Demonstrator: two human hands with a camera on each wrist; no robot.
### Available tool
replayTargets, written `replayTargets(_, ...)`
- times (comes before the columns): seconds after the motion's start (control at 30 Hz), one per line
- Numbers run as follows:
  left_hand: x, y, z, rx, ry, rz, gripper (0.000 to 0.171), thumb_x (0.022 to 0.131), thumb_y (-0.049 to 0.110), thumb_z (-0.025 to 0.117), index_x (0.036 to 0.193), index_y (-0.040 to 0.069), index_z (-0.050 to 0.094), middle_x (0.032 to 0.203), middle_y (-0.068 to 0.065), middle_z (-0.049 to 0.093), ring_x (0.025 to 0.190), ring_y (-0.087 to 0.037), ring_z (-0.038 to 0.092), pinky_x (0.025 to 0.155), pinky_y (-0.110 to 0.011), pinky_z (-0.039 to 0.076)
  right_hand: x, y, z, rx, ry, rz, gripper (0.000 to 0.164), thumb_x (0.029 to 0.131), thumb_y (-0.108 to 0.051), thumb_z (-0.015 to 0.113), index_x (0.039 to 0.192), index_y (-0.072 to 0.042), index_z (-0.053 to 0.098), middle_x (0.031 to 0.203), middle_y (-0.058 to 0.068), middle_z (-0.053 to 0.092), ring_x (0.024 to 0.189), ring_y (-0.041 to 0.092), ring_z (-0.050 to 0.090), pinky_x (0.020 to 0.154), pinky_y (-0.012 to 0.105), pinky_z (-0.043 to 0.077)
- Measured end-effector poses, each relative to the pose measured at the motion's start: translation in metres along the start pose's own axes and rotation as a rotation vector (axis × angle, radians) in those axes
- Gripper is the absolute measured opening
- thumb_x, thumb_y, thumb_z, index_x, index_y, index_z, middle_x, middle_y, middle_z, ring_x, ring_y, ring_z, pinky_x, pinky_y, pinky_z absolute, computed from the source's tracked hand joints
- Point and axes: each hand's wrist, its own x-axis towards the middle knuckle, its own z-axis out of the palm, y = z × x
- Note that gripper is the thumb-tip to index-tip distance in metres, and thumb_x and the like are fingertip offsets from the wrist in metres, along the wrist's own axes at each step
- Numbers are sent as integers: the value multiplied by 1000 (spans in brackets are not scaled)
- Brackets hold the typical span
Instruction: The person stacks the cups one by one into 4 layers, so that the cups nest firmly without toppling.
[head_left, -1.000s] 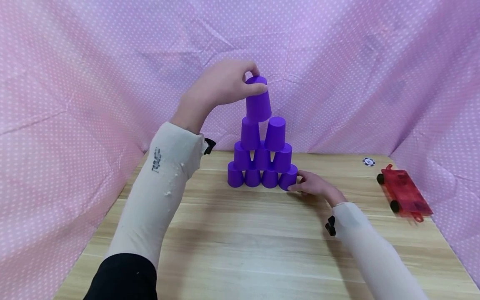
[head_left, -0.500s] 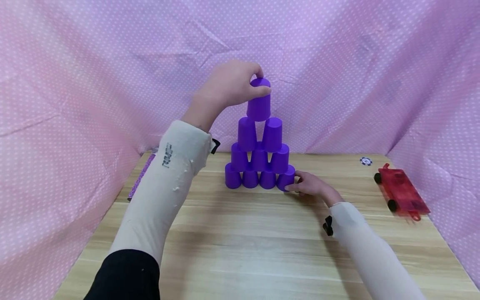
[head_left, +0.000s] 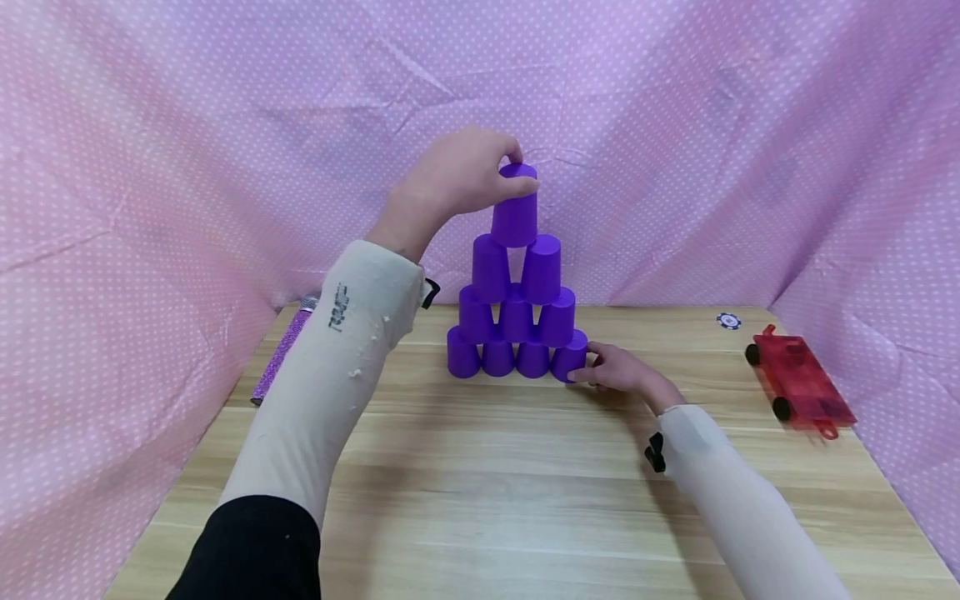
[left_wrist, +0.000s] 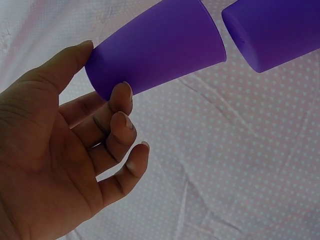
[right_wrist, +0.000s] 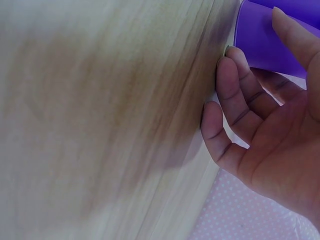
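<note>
In the head view, purple cups (head_left: 516,315) stand upside down in a pyramid: several at the bottom, three above, then two. My left hand (head_left: 459,173) pinches another upturned purple cup (head_left: 515,218) near its base, over the two uppermost stacked cups. A gap shows in the left wrist view between the held cup's (left_wrist: 157,47) rim and the lower cup (left_wrist: 280,32) visible there. My right hand (head_left: 621,369) holds the bottom row's rightmost cup (head_left: 567,357), thumb in front and fingers behind. In the right wrist view, the thumb lies along that cup's (right_wrist: 267,42) side.
A red toy car chassis (head_left: 798,379) with black wheels lies at the right of the wooden table (head_left: 480,500). A poker chip (head_left: 728,321) lies behind it. A glittery purple rod (head_left: 283,354) is partly covered by my left sleeve. Pink dotted cloth (head_left: 660,150) hangs behind.
My left hand has shifted the held cup rightward to over the middle of the two top cups and slightly lowered it. The right hand keeps its place at the bottom cup.
</note>
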Motion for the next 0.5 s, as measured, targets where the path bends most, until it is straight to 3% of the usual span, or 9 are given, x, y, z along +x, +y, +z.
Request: replayTargets(0.5, 3, 0, 5, 3, 5, 2, 57, 96, 61, 51, 136, 22, 59, 126, 1, 67, 115, -18, 60, 98, -39, 48, 2, 1, 1, -4, 6, 6, 61, 93, -37, 71, 142, -8, 49, 98, 11, 63, 78, 22, 59, 71, 32, 47)
